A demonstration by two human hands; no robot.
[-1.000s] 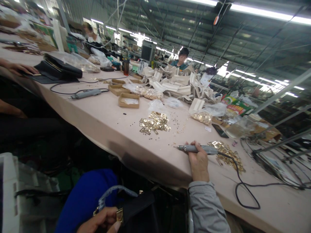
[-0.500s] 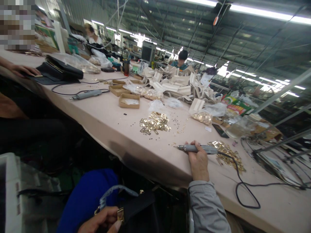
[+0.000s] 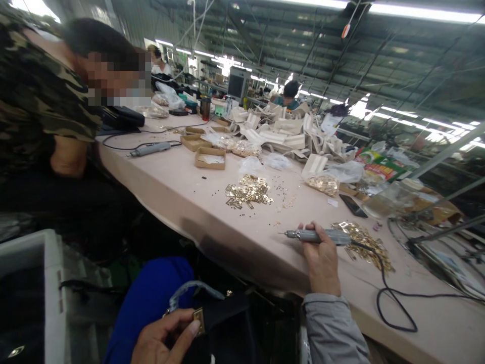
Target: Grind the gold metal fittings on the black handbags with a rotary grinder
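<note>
My right hand [image 3: 321, 258] is wrapped round a grey corded electric screwdriver [image 3: 335, 236] just over the near part of the table. Its thin bit points left. Low in the view, my left hand [image 3: 166, 336] pinches a small gold metal plate [image 3: 198, 321] between thumb and fingers. The plate sits at the end of a dark strap on a black handbag [image 3: 231, 336], which rests by my blue-clad lap. A wrapped grey handle [image 3: 193, 287] arches above the bag. Much of the bag is in shadow. Gold plates [image 3: 248, 192] lie heaped on the table, among tiny dark screws.
Another gold heap [image 3: 366, 247] lies beside the screwdriver's cord. Cardboard boxes [image 3: 210, 158], a second screwdriver [image 3: 150, 148] and pale strap pieces [image 3: 280, 126] are farther back. A co-worker in a camouflage shirt [image 3: 49, 101] leans in at left, above a white crate [image 3: 53, 283].
The view has swung slightly left. The co-worker at left has leaned into view over the black bag there. My left thumb now lies on the gold plate's face; the screwdriver stays in my right hand.
</note>
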